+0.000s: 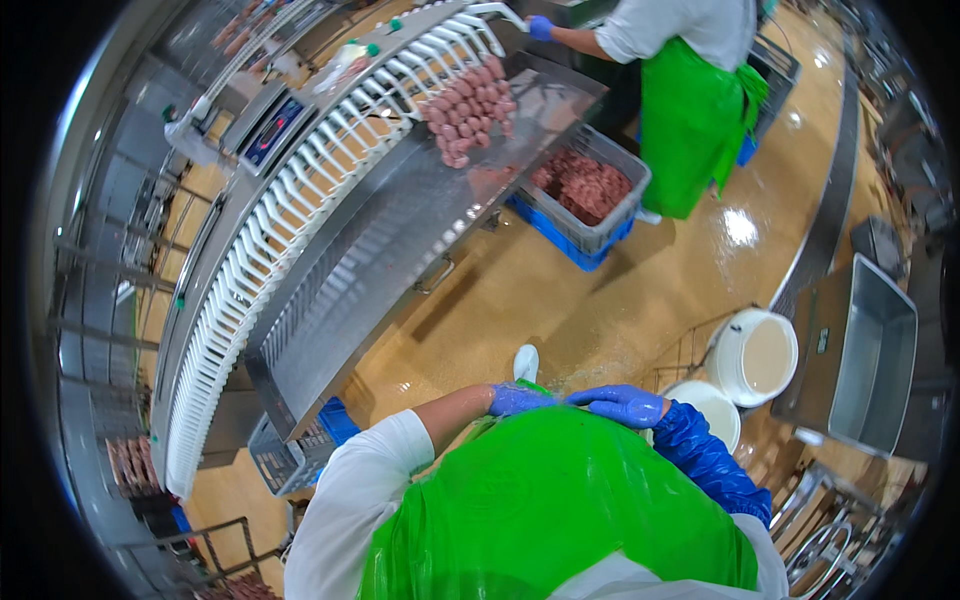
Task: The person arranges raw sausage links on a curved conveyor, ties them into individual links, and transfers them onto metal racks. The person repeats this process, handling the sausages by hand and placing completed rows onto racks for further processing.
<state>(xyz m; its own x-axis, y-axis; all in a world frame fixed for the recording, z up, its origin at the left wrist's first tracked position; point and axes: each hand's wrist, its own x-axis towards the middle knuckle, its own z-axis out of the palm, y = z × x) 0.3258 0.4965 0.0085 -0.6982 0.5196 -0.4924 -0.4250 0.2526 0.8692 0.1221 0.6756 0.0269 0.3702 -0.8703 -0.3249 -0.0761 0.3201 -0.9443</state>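
Observation:
Both my hands are in blue gloves at the front of my green apron (560, 480). My left hand (518, 400) rests against the apron's far edge; its fingers are hidden or blurred. Beside it, my right hand (622, 405) lies flat over the apron, fingers stretched toward the left hand, holding nothing visible. A blue sleeve cover (705, 460) wraps my right forearm. Ahead to the left stands a steel trough table (350, 270) lined with a curved row of white hooks (270, 235). Linked sausages (465, 110) are piled at its far end.
A co-worker in a green apron (690, 130) stands at the far end, a gloved hand (540, 28) by the hooks. Ground meat fills a grey crate (640, 185). White buckets (740, 375) and a steel tub (875, 350) stand right. The yellowish floor (480, 310) looks wet.

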